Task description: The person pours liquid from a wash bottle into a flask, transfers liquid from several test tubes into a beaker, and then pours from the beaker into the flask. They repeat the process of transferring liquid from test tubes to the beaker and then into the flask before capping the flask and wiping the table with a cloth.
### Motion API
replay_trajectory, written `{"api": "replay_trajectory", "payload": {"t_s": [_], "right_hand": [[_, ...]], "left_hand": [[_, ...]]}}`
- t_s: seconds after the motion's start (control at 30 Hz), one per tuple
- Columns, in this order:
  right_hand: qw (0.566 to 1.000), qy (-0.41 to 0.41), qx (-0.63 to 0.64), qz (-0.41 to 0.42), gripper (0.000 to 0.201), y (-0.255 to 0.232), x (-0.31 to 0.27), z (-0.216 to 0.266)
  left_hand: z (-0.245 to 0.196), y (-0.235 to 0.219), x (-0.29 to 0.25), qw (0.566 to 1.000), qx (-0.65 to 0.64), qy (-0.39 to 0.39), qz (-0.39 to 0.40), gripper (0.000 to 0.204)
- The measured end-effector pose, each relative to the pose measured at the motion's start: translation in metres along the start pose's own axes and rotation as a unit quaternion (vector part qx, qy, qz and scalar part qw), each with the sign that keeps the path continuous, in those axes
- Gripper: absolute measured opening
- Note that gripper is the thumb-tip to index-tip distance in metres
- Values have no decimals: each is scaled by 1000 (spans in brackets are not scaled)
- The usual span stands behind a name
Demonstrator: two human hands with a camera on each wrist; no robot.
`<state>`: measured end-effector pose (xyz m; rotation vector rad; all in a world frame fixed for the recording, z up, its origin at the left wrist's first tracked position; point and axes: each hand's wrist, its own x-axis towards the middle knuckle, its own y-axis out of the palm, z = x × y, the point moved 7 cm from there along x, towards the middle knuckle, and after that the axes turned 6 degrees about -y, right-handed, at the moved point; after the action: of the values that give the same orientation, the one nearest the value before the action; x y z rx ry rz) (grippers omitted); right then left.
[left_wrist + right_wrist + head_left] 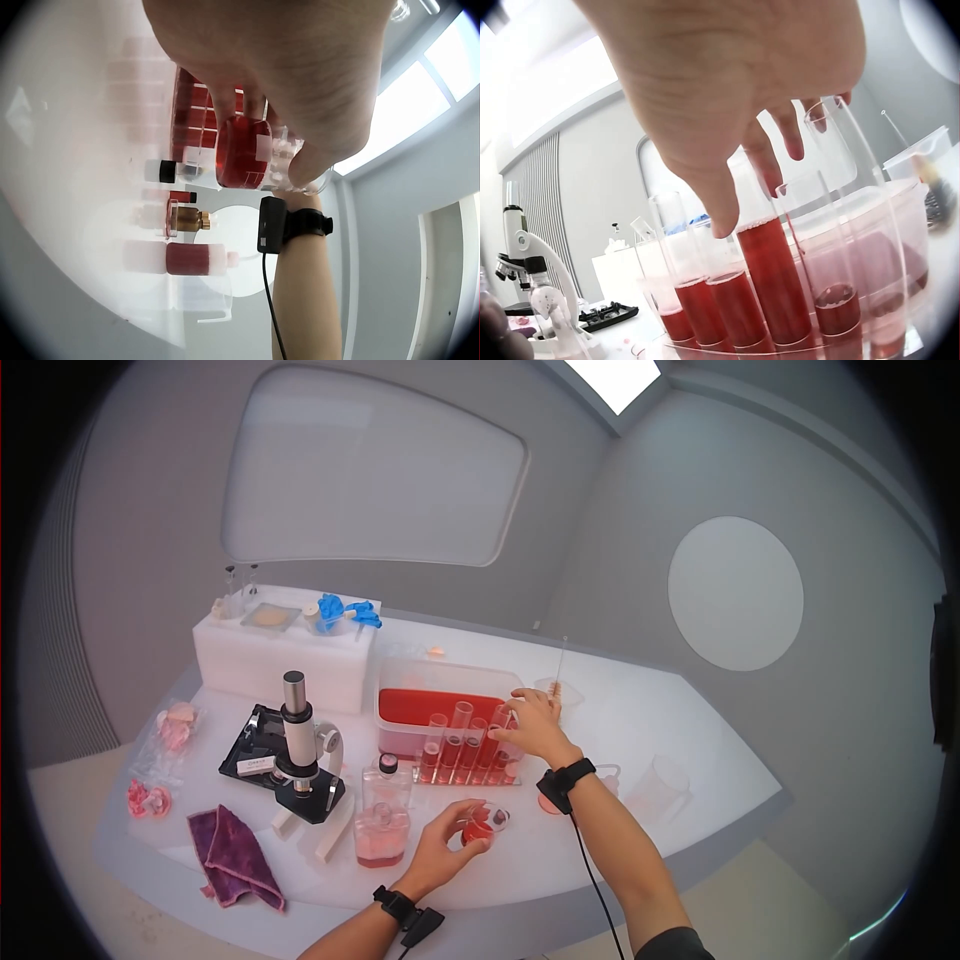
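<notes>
My left hand holds a small glass beaker of red liquid at the front of the table, its thumb and fingers round the glass. Ahead of it, a clear rack holds several test tubes with red liquid at different levels. Over the rack's right part, my right hand reaches down from above. In the right wrist view its thumb and forefinger pinch the upper part of a test tube that is fuller than the others. The hand hides this tube's mouth.
Behind the rack stands a clear tub of red liquid. Two clear bottles stand left of the beaker, then a microscope and a purple cloth. A white box bears blue gloves. Right lies a clear cup.
</notes>
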<state>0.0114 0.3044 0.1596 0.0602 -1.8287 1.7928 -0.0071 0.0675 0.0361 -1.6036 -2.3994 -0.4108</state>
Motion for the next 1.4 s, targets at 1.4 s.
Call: {"api": "replay_trajectory", "payload": {"t_s": [1.4], "right_hand": [[903,-80,405,-119,45,-27,-168,53]], "left_hand": [[1,4,0,999,-9,-24,25,69]]}}
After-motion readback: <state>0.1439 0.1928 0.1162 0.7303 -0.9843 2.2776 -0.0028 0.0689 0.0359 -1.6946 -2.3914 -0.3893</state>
